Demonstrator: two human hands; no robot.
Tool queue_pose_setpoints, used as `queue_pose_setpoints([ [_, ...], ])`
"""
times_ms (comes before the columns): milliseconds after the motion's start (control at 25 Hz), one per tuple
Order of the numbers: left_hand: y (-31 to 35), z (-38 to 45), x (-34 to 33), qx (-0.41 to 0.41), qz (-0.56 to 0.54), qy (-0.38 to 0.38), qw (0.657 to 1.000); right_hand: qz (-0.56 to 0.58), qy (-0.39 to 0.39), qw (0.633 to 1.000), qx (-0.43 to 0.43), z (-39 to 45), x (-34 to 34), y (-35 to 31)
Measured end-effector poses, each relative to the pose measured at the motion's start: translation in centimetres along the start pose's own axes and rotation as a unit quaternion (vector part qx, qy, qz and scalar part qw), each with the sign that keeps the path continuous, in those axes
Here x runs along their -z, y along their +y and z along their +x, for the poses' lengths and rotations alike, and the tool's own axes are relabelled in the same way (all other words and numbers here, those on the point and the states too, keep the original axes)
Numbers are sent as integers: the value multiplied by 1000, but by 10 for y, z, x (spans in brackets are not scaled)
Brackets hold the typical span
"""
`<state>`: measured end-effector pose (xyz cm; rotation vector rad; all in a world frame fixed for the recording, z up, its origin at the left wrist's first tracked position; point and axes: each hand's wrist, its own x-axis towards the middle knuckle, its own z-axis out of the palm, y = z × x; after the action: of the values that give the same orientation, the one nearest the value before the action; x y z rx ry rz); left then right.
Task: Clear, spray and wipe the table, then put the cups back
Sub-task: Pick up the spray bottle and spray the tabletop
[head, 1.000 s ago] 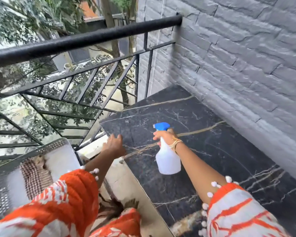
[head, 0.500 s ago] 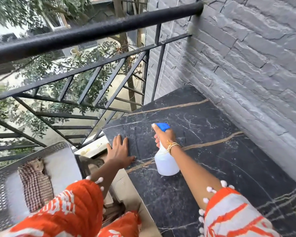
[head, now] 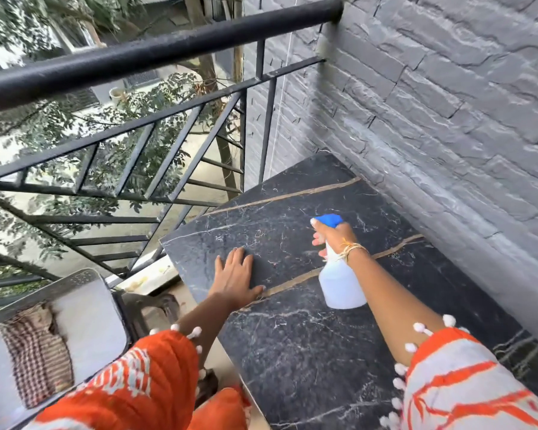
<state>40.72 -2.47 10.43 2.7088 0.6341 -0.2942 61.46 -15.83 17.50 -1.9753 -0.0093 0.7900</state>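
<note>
The right hand (head: 334, 237) hides the spray bottle's (head: 342, 287) trigger and neck.

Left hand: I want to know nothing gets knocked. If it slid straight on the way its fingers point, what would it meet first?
Nothing, seemingly: the left hand lies flat on the table, fingers pointing toward its far corner, with bare marble ahead, then probably the edge by the railing.

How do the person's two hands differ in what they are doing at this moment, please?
The left hand lies flat and open, palm down on the dark marble table, holding nothing; the right hand is closed around the neck of the spray bottle. The left hand touches the table near its left edge; the right hand is raised above it, farther toward the wall. Both reach out from orange and white sleeves.
</note>
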Motion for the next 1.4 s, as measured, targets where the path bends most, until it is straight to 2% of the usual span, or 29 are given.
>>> queue_pose_setpoints([
  [80,18,4,-8,-20,-1,-26,999,37,18,999,1,6,23,-2],
  [200,41,13,-13,-29,-9,-64,997,67,94,993,12,17,52,-7],
  [400,57,36,-4,-12,-12,-93,996,45,91,995,-5,35,81,-12],
  [600,55,41,-10,-5,27,-134,991,95,195,976,-1,47,102,-10],
  [880,57,46,-12,3,26,-136,990,116,210,971,-8,48,109,6],
  [960,56,46,-12,0,27,-134,991,129,193,972,-18,41,103,15],
  [1040,57,41,-13,-3,23,-121,992,161,144,976,-32,31,94,22],
  [1200,46,11,-25,1,12,-35,999,182,116,976,-18,7,64,27],
  [1280,33,-10,-33,24,0,17,1000,157,102,982,-24,-6,48,27],
  [1400,7,-40,-36,85,-4,52,995,123,13,992,-22,-28,18,29],
])
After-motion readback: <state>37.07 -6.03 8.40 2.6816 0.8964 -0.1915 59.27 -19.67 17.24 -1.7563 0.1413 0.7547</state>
